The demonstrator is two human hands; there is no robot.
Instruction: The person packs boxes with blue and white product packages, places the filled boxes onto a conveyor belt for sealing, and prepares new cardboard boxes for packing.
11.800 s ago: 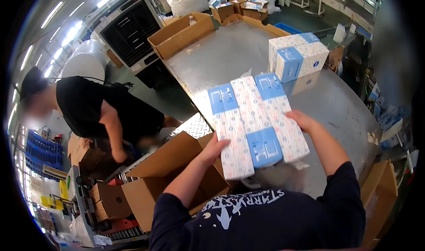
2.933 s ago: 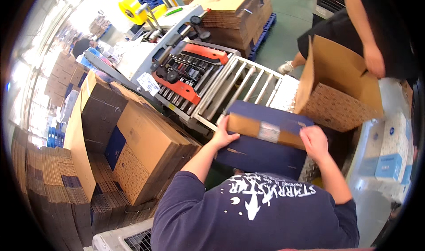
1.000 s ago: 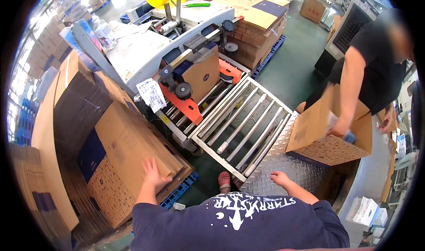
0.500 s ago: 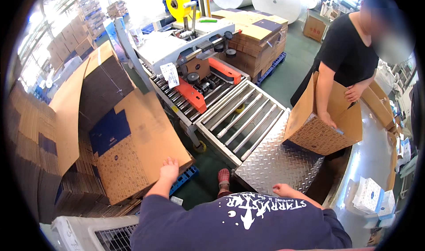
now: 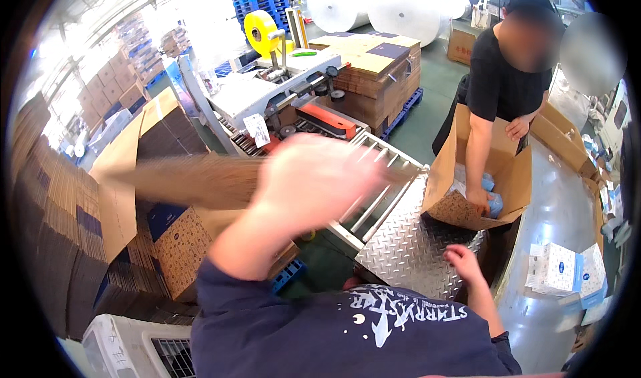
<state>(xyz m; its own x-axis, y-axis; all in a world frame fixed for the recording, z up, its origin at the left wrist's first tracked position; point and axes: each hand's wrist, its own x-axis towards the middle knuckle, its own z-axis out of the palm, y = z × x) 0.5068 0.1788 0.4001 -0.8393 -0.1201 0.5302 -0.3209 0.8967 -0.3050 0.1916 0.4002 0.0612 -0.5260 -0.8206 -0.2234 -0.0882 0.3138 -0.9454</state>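
My left hand (image 5: 320, 178) is raised in front of me, smeared by motion, and grips a flat cardboard carton (image 5: 193, 178). The carton appears nearly edge-on and blurred, stretching left from the hand above the carton stack. Below it, a printed brown-and-blue flat carton (image 5: 180, 244) lies on top of that stack. My right hand (image 5: 464, 264) hovers over the diamond-plate metal platform (image 5: 407, 238), its fingers curled with nothing visible in them. Beyond it stands an open cardboard box (image 5: 444, 171), into which a co-worker in black reaches with one arm. Blue-and-white packs (image 5: 493, 203) show inside that box.
Ahead are a roller conveyor (image 5: 380, 198) and a carton sealer with a yellow tape roll (image 5: 260, 34). Flat cartons (image 5: 60, 238) are stacked at left. A shiny metal counter (image 5: 541, 211) curves along the right, bearing white-and-blue packs (image 5: 557, 268). A pallet of cartons (image 5: 374, 64) stands behind.
My left hand has lifted from the stack, raising a carton before me. My right hand has moved forward and right. The co-worker's arm reaches deeper into the box, where blue packs now show.
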